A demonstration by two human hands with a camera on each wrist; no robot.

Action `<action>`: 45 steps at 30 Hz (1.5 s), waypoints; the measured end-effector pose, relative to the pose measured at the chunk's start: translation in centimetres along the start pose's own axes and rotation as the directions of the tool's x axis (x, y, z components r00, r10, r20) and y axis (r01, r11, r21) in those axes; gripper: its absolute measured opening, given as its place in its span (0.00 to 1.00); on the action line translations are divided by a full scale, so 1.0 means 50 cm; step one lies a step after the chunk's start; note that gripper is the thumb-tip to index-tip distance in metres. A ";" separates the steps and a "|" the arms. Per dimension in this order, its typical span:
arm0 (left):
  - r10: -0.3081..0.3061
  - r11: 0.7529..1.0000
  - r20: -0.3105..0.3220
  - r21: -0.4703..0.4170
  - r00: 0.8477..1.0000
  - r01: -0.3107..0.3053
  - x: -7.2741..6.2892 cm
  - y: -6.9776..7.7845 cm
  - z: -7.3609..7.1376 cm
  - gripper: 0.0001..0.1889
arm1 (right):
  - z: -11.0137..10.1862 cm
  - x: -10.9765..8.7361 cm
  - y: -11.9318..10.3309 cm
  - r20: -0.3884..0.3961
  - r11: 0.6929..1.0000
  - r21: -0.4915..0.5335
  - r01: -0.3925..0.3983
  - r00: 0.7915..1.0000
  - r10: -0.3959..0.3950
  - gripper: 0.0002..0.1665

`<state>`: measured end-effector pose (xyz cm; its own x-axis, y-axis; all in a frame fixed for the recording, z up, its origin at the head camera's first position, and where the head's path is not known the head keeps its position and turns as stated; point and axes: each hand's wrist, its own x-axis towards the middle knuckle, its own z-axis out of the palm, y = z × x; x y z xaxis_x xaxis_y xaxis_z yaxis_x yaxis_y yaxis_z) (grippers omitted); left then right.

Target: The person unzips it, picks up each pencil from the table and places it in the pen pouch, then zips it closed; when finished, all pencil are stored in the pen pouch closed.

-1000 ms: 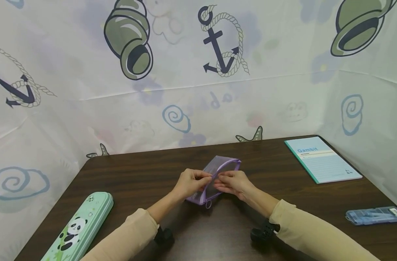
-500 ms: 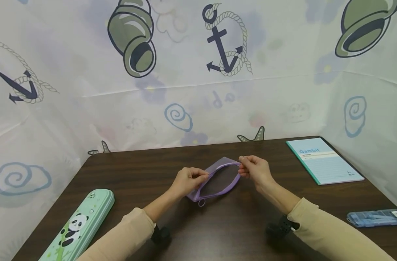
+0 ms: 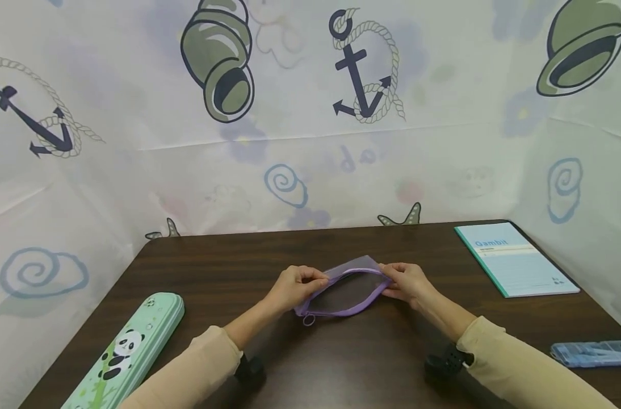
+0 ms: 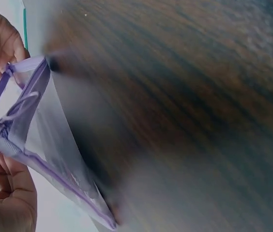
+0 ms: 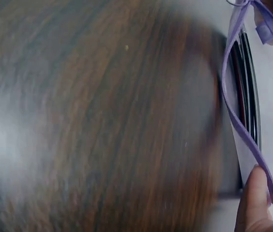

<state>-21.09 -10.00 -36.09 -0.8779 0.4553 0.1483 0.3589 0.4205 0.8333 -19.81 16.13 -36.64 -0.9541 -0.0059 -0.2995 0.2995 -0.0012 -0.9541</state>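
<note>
A see-through zipper pouch [image 3: 343,312] with purple edging is held between both hands over the middle of the table, its mouth spread wide into an oval. My left hand [image 3: 296,287] pinches the pouch's rim at the left, thumb against index finger. At the opposite end, my right hand [image 3: 411,286] grips the right corner of the mouth. A round ring pull [image 3: 309,320] hangs from the zipper's left end. In the right wrist view, my right thumb [image 5: 256,193] presses the outer side of the purple edge.
A mint-green pencil case [image 3: 121,358] with a panda print lies at the left. Toward the right sit a light-blue notebook [image 3: 517,258] and a clear blue plastic case [image 3: 594,354]. A printed curtain [image 3: 300,102] encloses the dark wooden table [image 3: 229,258].
The right hand has moved right from beside the left hand to the pouch's right corner. The mouth has widened, and the left hand has kept its hold on the rim.
</note>
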 end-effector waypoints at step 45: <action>-0.501 0.689 0.102 -0.553 0.859 0.467 -0.052 -0.041 -0.021 0.28 | -0.004 -0.019 0.011 -0.086 0.963 0.269 -0.011 0.996 0.035 0.24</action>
<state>-19.89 -12.87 -37.60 -0.9020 0.2607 -0.3443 -0.3385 0.0683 0.9385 -18.75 16.31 -36.88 -0.9399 0.0806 -0.3319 0.3000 -0.2696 -0.9150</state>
